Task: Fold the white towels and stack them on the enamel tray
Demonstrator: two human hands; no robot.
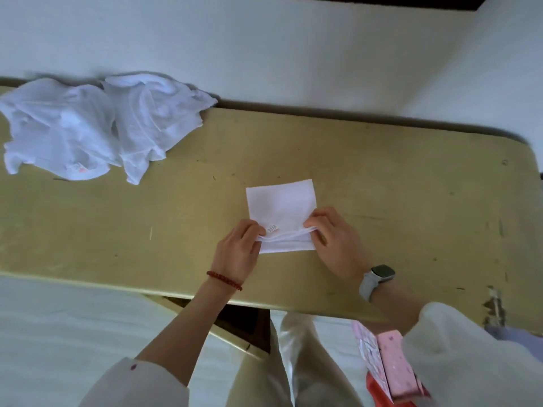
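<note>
A small white square towel point(280, 207), partly folded, lay mid-worktop; the left hand point(238, 251) and right hand point(335, 239) pinched its near layered edge. Two crumpled white towels point(97, 124) waited unfolded at the yellow worktop's point(396, 186) far left. No enamel tray showed, so stacking seemingly remained.

left grip point(239, 245) pinching, right grip point(330, 237) pinching

Worn yellow table point(382, 177) — 1 folded towel point(279, 204), 2 crumpled towels point(97, 124) at its far-left end.
</note>
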